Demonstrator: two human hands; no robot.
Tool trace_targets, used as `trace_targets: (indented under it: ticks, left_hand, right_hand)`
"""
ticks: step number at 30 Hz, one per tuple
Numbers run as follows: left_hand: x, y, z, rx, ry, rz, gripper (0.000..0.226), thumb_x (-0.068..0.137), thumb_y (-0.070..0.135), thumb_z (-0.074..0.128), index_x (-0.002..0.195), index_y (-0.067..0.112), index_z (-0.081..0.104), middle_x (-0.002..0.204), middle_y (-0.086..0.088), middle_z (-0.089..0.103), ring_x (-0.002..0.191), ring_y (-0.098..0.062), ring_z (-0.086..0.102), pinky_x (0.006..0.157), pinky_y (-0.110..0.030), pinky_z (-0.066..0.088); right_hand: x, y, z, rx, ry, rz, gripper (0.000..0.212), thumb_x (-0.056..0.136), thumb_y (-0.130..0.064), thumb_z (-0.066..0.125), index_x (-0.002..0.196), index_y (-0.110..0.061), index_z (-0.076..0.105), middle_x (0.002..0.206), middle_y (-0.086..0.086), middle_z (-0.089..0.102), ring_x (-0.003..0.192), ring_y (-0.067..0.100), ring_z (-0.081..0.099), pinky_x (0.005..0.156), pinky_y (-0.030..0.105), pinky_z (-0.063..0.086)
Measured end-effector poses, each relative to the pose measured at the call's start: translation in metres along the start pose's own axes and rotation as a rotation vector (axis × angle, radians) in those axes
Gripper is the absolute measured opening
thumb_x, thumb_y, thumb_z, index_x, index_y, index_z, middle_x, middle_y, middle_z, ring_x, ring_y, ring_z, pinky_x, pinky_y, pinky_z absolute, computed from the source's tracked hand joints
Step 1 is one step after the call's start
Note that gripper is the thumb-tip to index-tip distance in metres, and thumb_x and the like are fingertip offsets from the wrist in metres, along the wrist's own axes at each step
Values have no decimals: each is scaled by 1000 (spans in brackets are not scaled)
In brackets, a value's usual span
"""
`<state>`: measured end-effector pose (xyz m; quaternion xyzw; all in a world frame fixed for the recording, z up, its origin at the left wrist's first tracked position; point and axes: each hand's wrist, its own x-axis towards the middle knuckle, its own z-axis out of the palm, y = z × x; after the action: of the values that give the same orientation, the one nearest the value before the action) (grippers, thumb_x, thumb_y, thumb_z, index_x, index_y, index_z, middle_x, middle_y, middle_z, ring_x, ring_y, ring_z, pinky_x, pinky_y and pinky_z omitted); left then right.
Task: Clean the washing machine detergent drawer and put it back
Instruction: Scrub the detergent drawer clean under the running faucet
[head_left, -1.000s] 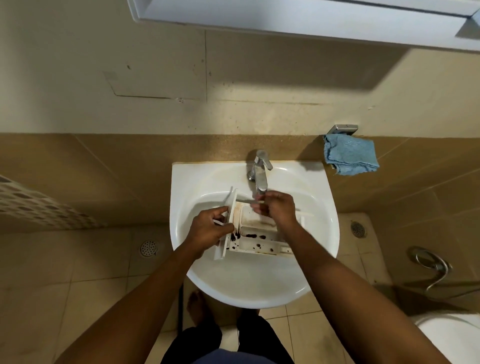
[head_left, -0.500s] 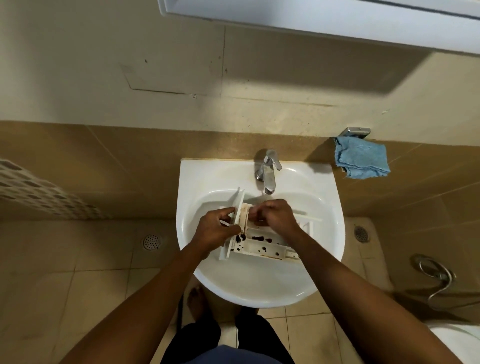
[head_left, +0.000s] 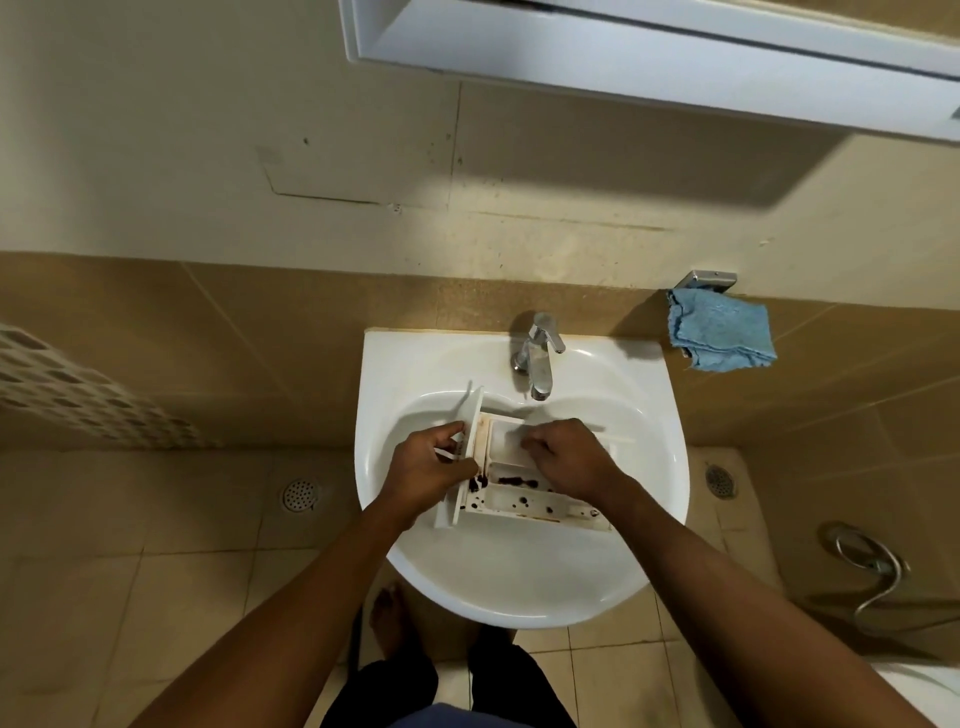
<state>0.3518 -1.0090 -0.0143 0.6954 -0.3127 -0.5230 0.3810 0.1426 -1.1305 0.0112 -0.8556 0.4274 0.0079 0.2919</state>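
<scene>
The detergent drawer (head_left: 519, 486) is held over the bowl of the white basin (head_left: 519, 571), below and short of the tap (head_left: 537, 358); no running water can be made out. Its long axis runs across the body, with the front panel under the left hand (head_left: 426, 475) and the open compartments stretching away beneath the right hand (head_left: 563, 460). The panel end is clasped by the left fingers (head_left: 449, 434), which are curled closed over its edge, thumb on the near side. The right fingers (head_left: 530, 441) are bunched narrow and pressed down into the far compartment; whether anything is pinched between them cannot be told. Dark spots lie in the near compartments, just nearside of the right fingertips, so the scrubbing is judged unfinished. Both forearms are reached forward and angled inward, wrists bent downward.
</scene>
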Motion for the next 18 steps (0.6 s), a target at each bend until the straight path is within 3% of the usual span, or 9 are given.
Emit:
trace_targets:
  ticks: [3, 5, 7, 10, 11, 14, 16, 18]
  left_hand:
    - [0, 0, 0, 3, 18, 8, 73, 71, 34, 84, 141, 29, 65, 107, 3, 74, 91, -19, 76, 74, -42, 65]
    - [-1, -1, -1, -5, 24, 6, 66, 80, 23, 85, 142, 27, 64, 109, 1, 74, 93, -21, 75, 73, -42, 66]
    - [-2, -1, 0, -4, 20, -1, 67, 79, 24, 86, 142, 27, 64, 109, 1, 73, 95, -22, 75, 77, -45, 66]
    - [-4, 4, 0, 11, 23, 2, 81, 63, 43, 82, 141, 29, 65, 107, 4, 74, 94, -20, 74, 78, -45, 65]
    - [-4, 4, 0, 9, 21, 8, 85, 60, 47, 80, 141, 29, 65, 107, 4, 74, 94, -20, 74, 76, -43, 65]
    - [-4, 1, -1, 1, 19, 17, 84, 61, 45, 81, 142, 29, 65, 108, 4, 74, 94, -20, 74, 75, -40, 64]
    - [-4, 0, -2, -12, 22, 5, 80, 64, 41, 81, 141, 30, 65, 107, 5, 73, 94, -19, 75, 79, -45, 65]
    - [-4, 0, -2, -20, 23, -5, 78, 65, 38, 82, 141, 30, 65, 107, 5, 73, 95, -20, 75, 80, -48, 65]
  right_hand:
    - [-1, -24, 5, 250, -47, -38, 41, 94, -27, 47, 121, -15, 76, 121, -2, 75, 100, 10, 68, 91, 24, 51]
    - [-11, -19, 9, 150, -112, -126, 40, 97, -22, 48, 127, -13, 73, 128, 3, 73, 111, 17, 67, 97, 26, 49]
    - [-17, 1, 4, -25, -158, -143, 34, 99, -12, 54, 127, -11, 73, 130, 7, 72, 116, 23, 64, 99, 31, 48]
    - [-12, 16, -10, -118, -97, 4, 23, 94, -15, 61, 104, -16, 82, 107, 1, 79, 103, 22, 72, 91, 33, 55]
    - [-7, 14, -13, 12, 4, 78, 23, 92, -10, 62, 95, -17, 83, 98, 0, 80, 97, 21, 74, 91, 32, 56]
    - [17, -5, -29, 827, 314, 450, 29, 89, 11, 52, 78, 0, 77, 82, 16, 78, 84, 37, 77, 84, 42, 63]
    - [27, -15, -33, 1193, 325, 625, 25, 88, 16, 45, 77, 10, 67, 86, 29, 75, 87, 43, 76, 85, 46, 63]
    - [30, -13, -30, 1367, 283, 680, 30, 88, 20, 36, 83, 9, 63, 94, 35, 73, 91, 44, 76, 88, 47, 62]
